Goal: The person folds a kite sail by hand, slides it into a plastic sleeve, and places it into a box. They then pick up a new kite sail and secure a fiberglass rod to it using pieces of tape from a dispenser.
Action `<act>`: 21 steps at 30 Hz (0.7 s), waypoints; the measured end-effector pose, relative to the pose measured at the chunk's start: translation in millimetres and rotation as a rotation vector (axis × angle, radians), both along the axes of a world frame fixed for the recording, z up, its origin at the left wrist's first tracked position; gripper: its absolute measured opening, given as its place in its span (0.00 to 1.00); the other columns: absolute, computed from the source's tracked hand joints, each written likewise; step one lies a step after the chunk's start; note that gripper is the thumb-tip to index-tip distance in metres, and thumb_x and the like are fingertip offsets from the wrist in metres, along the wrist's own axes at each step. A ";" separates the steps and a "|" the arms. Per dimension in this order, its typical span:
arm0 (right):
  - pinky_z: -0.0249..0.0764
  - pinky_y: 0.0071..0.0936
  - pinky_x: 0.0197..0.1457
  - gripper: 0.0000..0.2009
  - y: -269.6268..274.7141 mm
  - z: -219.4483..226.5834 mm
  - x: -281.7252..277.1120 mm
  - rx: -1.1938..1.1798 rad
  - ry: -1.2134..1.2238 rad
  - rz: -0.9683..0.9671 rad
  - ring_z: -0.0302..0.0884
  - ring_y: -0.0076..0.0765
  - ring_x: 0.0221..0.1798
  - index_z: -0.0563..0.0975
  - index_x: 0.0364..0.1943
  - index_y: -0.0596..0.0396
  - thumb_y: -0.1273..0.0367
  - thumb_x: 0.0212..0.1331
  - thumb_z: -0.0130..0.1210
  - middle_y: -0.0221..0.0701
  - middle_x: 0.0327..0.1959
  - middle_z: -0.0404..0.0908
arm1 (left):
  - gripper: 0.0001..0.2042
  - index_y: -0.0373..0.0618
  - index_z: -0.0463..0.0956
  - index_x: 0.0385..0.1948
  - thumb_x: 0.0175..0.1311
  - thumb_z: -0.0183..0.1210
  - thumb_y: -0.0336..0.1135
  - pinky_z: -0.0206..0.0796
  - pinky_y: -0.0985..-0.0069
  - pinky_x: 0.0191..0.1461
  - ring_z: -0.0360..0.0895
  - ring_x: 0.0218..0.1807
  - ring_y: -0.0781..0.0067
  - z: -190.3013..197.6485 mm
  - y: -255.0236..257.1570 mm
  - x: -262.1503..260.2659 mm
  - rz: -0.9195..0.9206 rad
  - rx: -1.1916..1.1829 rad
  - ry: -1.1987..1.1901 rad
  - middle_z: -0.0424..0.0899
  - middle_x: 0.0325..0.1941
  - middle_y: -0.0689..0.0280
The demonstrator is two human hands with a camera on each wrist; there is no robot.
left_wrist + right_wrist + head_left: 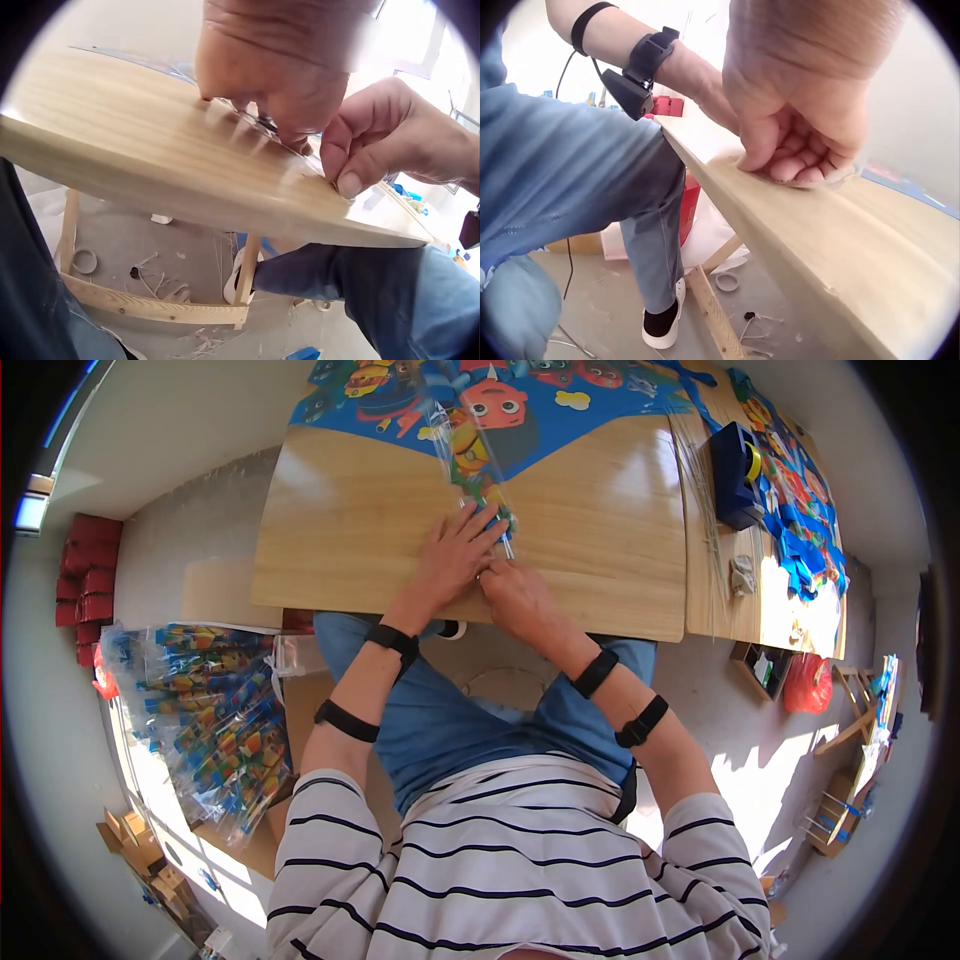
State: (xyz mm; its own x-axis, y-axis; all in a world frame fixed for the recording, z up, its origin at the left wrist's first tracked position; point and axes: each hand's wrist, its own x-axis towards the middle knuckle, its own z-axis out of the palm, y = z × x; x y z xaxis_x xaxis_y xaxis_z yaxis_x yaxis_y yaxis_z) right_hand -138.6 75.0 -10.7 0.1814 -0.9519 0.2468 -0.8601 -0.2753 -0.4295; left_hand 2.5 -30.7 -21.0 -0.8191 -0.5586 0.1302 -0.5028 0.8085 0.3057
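Observation:
A long clear plastic sleeve (447, 445) with a folded, colourful cartoon-printed piece inside lies lengthwise on the wooden table (340, 520). Its near end is by the table's front edge. Across that end rests my left hand (455, 555), fingers stretched over the plastic and pressing it down. Just right of it, my right hand (522, 600) has its fingers curled, thumb and fingertips pinching the sleeve's end close over the wood. A thin white stick (507, 546) shows between the two hands. In the right wrist view, the right hand (802, 112) largely hides the pinched plastic.
A blue cartoon-printed sheet (560, 435) covers the table's far side. To the right are a blue tape dispenser (737, 475), thin sticks (705, 510) and more printed pieces (800, 510). Bagged printed pieces (215, 710) pile up at left; red boxes (88, 575) stand by the wall.

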 end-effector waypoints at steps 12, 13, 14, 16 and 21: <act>0.73 0.46 0.46 0.06 65.4 2.6 1.2 0.036 -0.039 0.051 0.78 0.50 0.43 0.78 0.33 0.59 0.75 0.49 0.58 0.42 0.36 0.77 | 0.30 0.61 0.67 0.72 0.66 0.64 0.42 0.47 0.44 0.79 0.53 0.82 0.59 -5.9 -0.4 -4.6 0.033 0.003 -0.030 0.60 0.81 0.70; 0.73 0.45 0.45 0.05 57.3 12.2 -2.9 -0.005 -0.113 -0.031 0.77 0.50 0.43 0.77 0.33 0.59 0.75 0.51 0.58 0.41 0.36 0.76 | 0.30 0.61 0.67 0.72 0.66 0.64 0.42 0.47 0.44 0.79 0.53 0.82 0.59 -6.2 1.5 -3.8 0.027 0.016 -0.020 0.60 0.81 0.70; 0.73 0.44 0.44 0.04 48.6 18.0 -6.8 -0.052 -0.186 -0.114 0.77 0.50 0.44 0.77 0.33 0.59 0.75 0.53 0.57 0.40 0.35 0.75 | 0.30 0.61 0.67 0.71 0.66 0.63 0.41 0.47 0.44 0.79 0.53 0.82 0.59 -5.0 1.4 -2.7 0.021 0.024 -0.008 0.60 0.81 0.70; 0.73 0.45 0.46 0.04 29.1 20.8 -8.2 -0.122 -0.089 -0.084 0.76 0.51 0.45 0.77 0.34 0.58 0.75 0.54 0.56 0.41 0.37 0.75 | 0.30 0.62 0.66 0.72 0.67 0.62 0.41 0.46 0.44 0.79 0.52 0.82 0.58 2.4 -1.0 -3.5 0.013 0.027 -0.022 0.59 0.82 0.70; 0.75 0.44 0.51 0.10 14.5 2.7 -5.0 -0.097 0.047 0.031 0.78 0.49 0.49 0.80 0.38 0.60 0.78 0.50 0.56 0.42 0.47 0.80 | 0.29 0.63 0.65 0.73 0.70 0.59 0.41 0.44 0.44 0.80 0.50 0.83 0.57 3.1 -0.5 -1.3 0.014 0.043 -0.019 0.57 0.83 0.70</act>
